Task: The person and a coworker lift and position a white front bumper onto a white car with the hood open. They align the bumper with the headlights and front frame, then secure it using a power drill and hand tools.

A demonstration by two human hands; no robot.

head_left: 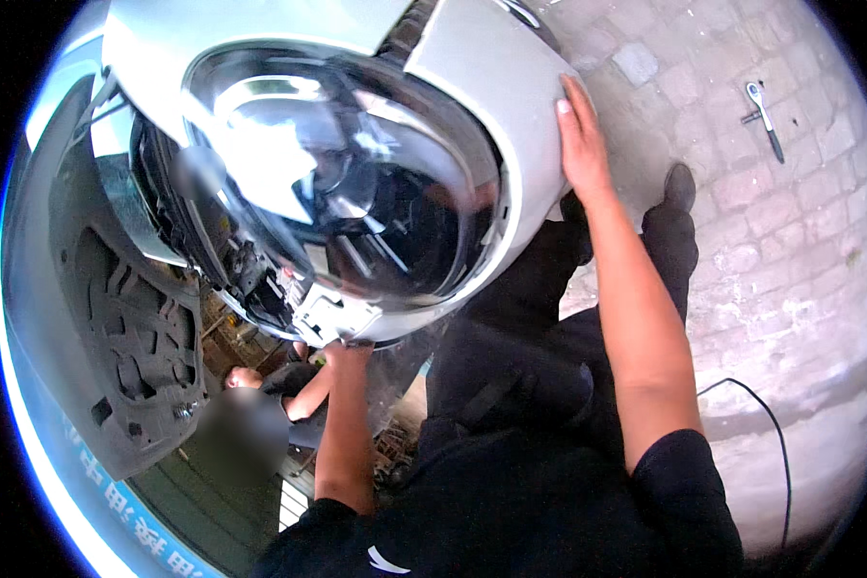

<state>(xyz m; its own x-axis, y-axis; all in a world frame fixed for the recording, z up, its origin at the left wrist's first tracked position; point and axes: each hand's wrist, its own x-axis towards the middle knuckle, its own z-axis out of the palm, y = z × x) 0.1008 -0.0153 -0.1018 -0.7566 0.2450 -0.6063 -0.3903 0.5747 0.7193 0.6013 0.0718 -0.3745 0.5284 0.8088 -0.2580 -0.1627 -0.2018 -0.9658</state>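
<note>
The white car panel (491,72) curves around the headlight (356,173). The right hand (584,144) rests straight, close-set fingers along the panel's outer edge; the left hand (347,354) is at its lower edge, finger state hidden, impossible to tell.

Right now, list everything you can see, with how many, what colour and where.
Car front: one, white, top centre
Headlight: one, clear over dark and silver, in the car front
Raised hood: one, dark grey underside, left
Ratchet: one, silver with black handle, on the paving
Paving: one area, pale grey-pink, right
Cable: one, black, lower right
Other person: one, dark top, lower left
Clutter: uncountable, brownish, lower left, unclear
Shirt: one, black, bottom
Trousers: one pair, black, lower centre
Left hand: one, bare, below the headlight
Right hand: one, bare, flat against the car front
</note>
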